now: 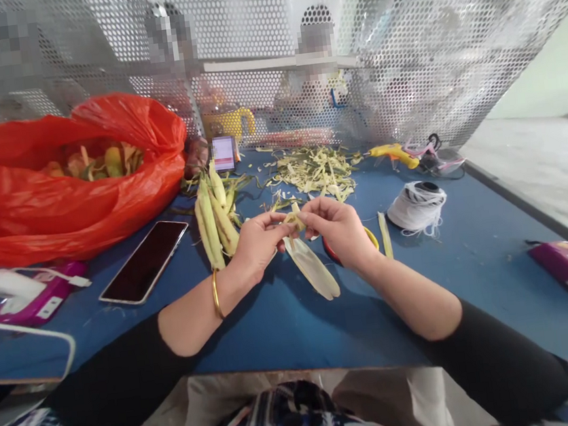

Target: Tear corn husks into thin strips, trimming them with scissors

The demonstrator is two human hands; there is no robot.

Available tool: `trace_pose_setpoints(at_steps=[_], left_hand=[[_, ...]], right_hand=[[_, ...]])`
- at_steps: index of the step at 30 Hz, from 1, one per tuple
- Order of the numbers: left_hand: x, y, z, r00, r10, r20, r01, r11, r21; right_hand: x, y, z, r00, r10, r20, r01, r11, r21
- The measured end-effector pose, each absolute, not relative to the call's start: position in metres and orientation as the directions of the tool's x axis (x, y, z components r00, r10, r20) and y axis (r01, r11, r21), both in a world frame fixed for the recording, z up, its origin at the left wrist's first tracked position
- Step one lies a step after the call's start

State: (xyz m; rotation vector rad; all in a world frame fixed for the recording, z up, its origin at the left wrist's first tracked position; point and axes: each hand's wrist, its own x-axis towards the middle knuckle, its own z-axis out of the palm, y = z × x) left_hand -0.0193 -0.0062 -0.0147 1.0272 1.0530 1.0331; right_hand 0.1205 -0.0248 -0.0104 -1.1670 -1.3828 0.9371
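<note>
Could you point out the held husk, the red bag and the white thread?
Held husk [315,269]: head view, on its broad pale part.
Red bag [67,227]: head view, on its front wall.
White thread [414,210]: head view, on its wound side.

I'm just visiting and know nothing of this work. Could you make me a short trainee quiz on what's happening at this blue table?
1. True or false: the phone, its screen dark, lies to the left of the left hand.

2. Which of these lies to the right of the right hand?
A) the red plastic bag
B) the spool of white thread
C) the gold bangle

3. What are the fingers of both hands holding?

Key
1. True.
2. B.
3. A pale husk piece, with its broad end pointing back toward the person.
</note>
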Motion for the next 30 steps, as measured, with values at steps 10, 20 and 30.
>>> trace_pose_setpoints(at_steps=[10,20,30], left_hand=[[-0.02,-0.005,-0.019,0.139,0.987,-0.081,-0.12,0.098,0.988],[-0.021,-0.006,-0.022,0.135,0.991,-0.002,-0.035,0.007,0.999],[-0.023,-0.005,-0.028,0.155,0.984,0.089,0.107,-0.107,0.988]], right_hand=[[0.128,-0.022,-0.014,0.053,0.991,0.123,0.348,0.097,-0.932],[0.13,-0.021,-0.014,0.02,0.999,0.033,0.414,0.022,-0.91],[0.128,-0.021,-0.012,0.057,0.998,0.031,0.466,0.001,-0.885]])
